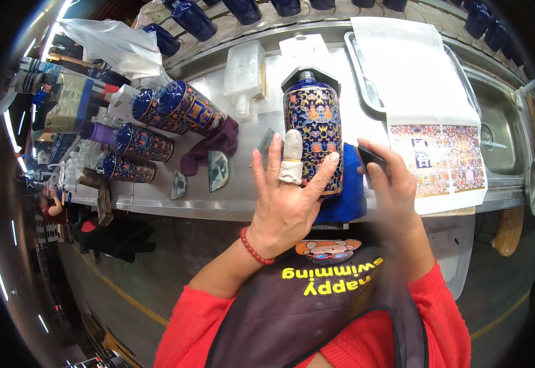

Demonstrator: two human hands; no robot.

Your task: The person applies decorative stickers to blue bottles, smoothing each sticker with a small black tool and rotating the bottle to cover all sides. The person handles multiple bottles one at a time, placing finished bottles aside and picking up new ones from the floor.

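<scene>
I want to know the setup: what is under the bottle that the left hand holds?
A blue cloth lies under the bottle, on the metal counter. The bottle and the left hand cover the cloth's middle.

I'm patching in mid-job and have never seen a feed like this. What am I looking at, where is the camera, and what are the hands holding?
There is no machine: this is one wide fisheye picture from a camera worn on a person's head, looking down at their own bare hands, so straight edges bend near the rim. The left hand, one finger wrapped in a white cot, steadies a decorated dark blue bottle lying on a blue cloth. The right hand grips a small black tool. They work at a steel bench. More patterned bottles lie to the left, and a sheet of printed decals lies to the right, beside a sink.
</scene>
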